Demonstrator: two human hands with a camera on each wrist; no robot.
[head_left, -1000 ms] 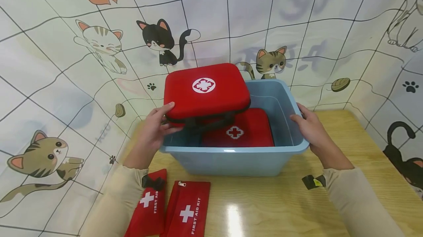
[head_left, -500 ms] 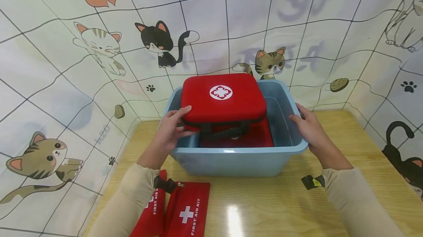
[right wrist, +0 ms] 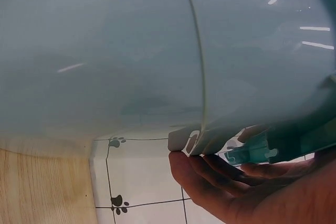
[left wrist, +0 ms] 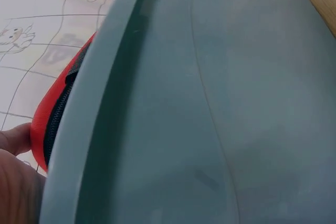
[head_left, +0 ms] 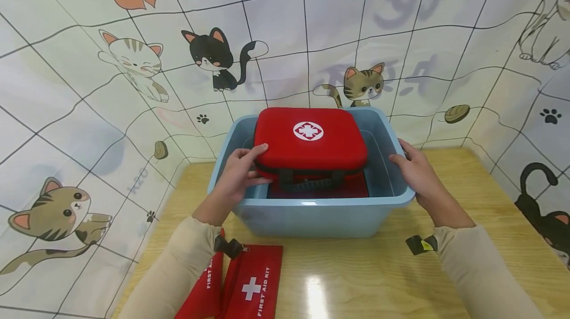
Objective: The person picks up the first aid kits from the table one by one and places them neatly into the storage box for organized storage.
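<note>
In the head view my left hand (head_left: 240, 173) grips the left front corner of a red hard-shell first aid case (head_left: 311, 143), thumb on top and fingers beneath. The case has a white cross emblem and a dark handle at its front. It sits inside the walls of a blue plastic bin (head_left: 307, 217), over a second red case (head_left: 262, 193) that is mostly hidden. My right hand (head_left: 416, 170) holds the bin's right rim, thumb inside. In the right wrist view its fingers (right wrist: 210, 179) curl under the rim from outside.
Two red first aid pouches lie on the wooden table in front of the bin: a flat pouch (head_left: 256, 279) and another pouch (head_left: 207, 284) partly under the left sleeve. A cat-printed wall covering (head_left: 285, 37) stands close behind the bin.
My left hand has carried the red case rightward and down, from over the bin's left rim to within the bin, and levelled it. The right hand has stayed on the rim.
</note>
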